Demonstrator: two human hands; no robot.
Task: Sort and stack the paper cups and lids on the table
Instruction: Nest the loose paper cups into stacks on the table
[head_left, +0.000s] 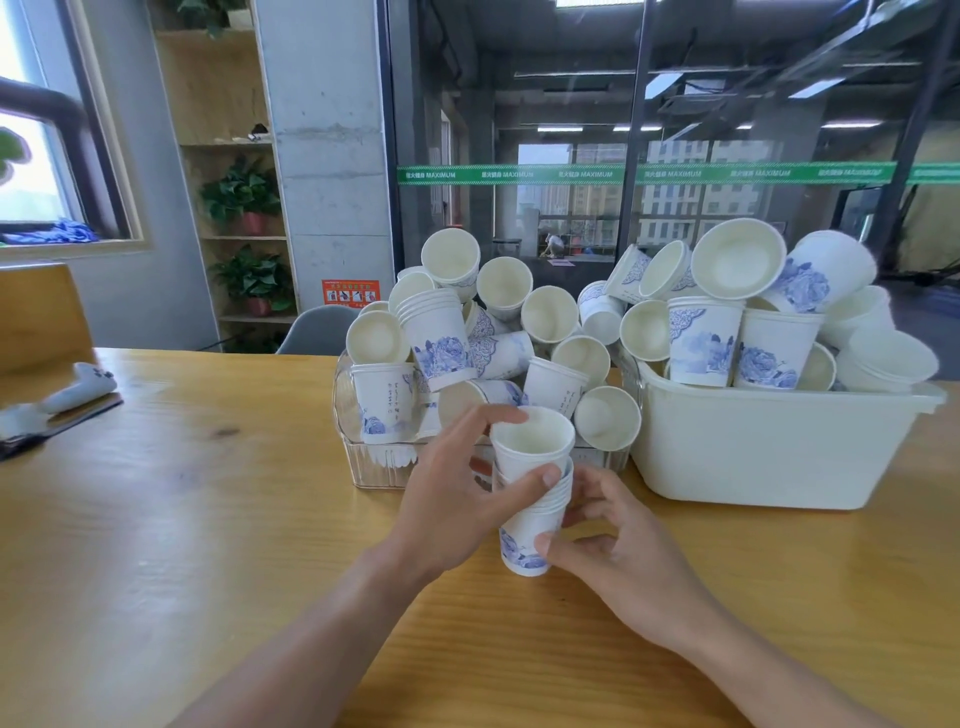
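Along the far edge of the wooden table (156, 519), 2 heaped bins, the cream tub (769, 457) and the clear bin (374, 462), could spill if you bump them. Your left hand (452, 499) grips the top cup (532, 441), your right hand (618, 545) pinches the nested stack (527, 540) beneath; squeezing would crush rims.

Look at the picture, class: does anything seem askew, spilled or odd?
Nothing is spilled or damaged. The loose cups lie jumbled at all angles, heaped above the clear bin and the white tub. The held stack tilts slightly between the left hand and right hand.
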